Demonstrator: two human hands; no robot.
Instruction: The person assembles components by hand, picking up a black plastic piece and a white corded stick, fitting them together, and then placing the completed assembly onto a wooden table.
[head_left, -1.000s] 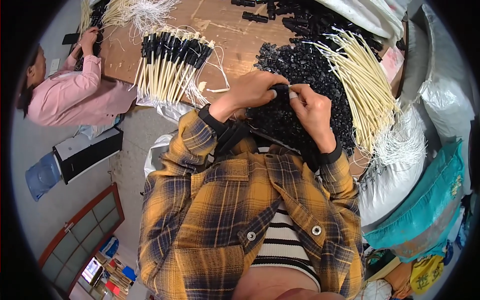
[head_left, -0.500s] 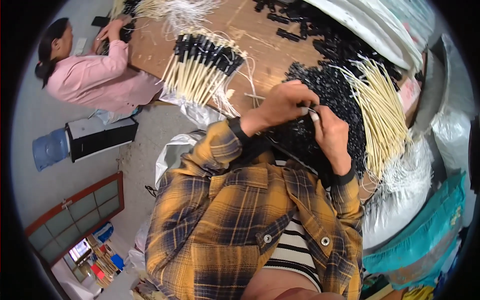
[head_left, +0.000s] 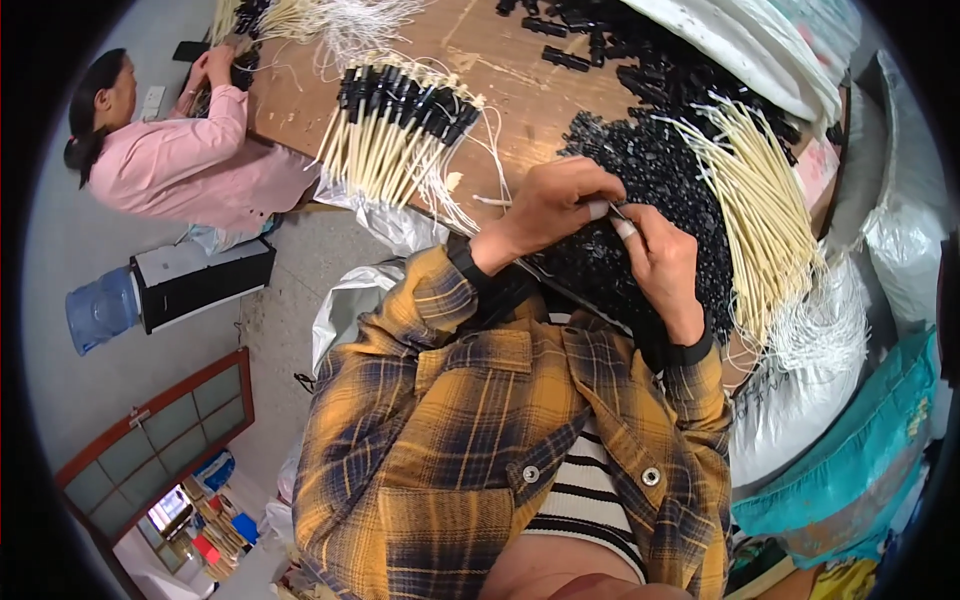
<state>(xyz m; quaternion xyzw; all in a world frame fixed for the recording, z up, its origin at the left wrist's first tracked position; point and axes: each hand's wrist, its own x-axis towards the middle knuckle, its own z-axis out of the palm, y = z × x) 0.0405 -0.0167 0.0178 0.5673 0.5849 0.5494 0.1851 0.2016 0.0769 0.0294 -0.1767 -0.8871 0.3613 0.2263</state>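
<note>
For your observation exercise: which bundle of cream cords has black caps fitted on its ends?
The fanned bundle of cream cords left of the hands; the right bundle shows bare ends.

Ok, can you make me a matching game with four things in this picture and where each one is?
Things:
1. heap of small black parts
2. bundle of cream cords with black ends
3. blue water bottle
4. loose cream cords

Places:
A. on the floor beside a black box
B. under the left hand and right hand
C. fanned out at the table's right side
D. on the wooden table, between the two people

Pairs: 1-B, 2-D, 3-A, 4-C
</note>
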